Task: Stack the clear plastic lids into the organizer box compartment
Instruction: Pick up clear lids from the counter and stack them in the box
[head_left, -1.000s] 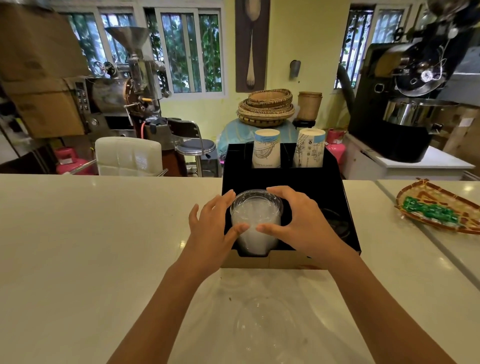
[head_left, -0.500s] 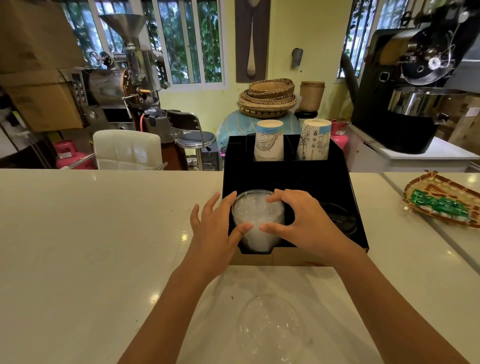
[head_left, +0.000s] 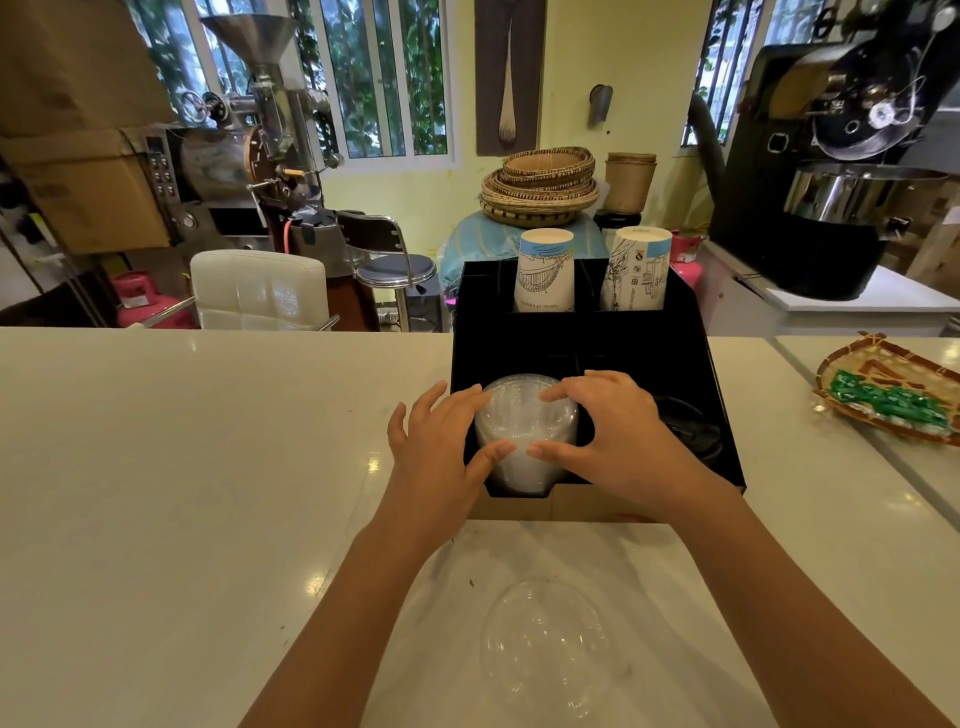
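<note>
Obs., head view. Black organizer box (head_left: 587, 343) stood on the white counter (head_left: 197, 467), its near edge resting on a tan cardboard base (head_left: 576, 501). A stack of clear plastic lids (head_left: 524, 431) sat upright in the front-left compartment, top of the stack level with or slightly above the box rim — exact height could not be judged.

Left hand (head_left: 441, 452) was at the left side of the stack: fingers spread, thumb tip touching the lower front of the stack, index finger lying against the upper left rim. Right hand (head_left: 618, 441) mirrored it on the right side: thumb against the lower front, fingers curled over the upper right edge. Both hands cupped the stack between them rather than pinching it; thumbs nearly met at the front. How hard they pressed could not be told.

A dark round object (head_left: 685, 426) lay in the front-right compartment, partly hidden by the right hand; could not be identified. Two printed paper cups (head_left: 545, 270) stood upside down in the rear compartments, side by side.

One more clear domed lid (head_left: 550, 649) lay on the counter near the person, between the forearms, well apart from the box.

A woven tray (head_left: 883, 395) holding green wrapped items sat on the counter to the right — apart from the box.
</note>
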